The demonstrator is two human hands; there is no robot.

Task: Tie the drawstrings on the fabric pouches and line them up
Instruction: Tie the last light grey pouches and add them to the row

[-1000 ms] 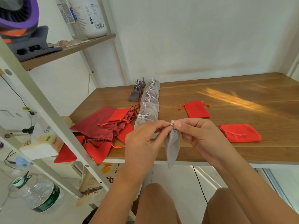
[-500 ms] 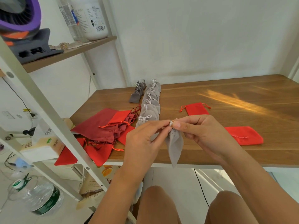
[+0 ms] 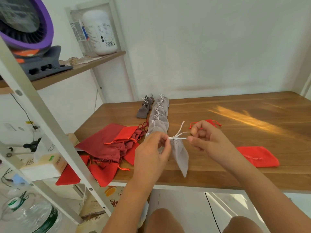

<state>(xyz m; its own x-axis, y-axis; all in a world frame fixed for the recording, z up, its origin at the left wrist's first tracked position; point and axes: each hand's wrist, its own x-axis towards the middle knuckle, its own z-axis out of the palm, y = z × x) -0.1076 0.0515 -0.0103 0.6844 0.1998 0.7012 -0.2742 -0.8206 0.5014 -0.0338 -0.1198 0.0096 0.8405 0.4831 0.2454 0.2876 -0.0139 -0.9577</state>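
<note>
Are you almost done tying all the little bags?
Not yet. Done: a row of tied grey pouches and some darker pouches lie lined up on the table. In hand: the left hand and right hand pinch the strings of one more grey pouch. Left: the red pile and two loose red pouches look untied.

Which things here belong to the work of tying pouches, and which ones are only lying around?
Part of the job: grey pouch, its white drawstring pinched by left hand and right hand; row of tied grey pouches; heap of red pouches; flat red pouch.
Lying about: purple fan; white bottle; tissue pack; water bottle.
</note>
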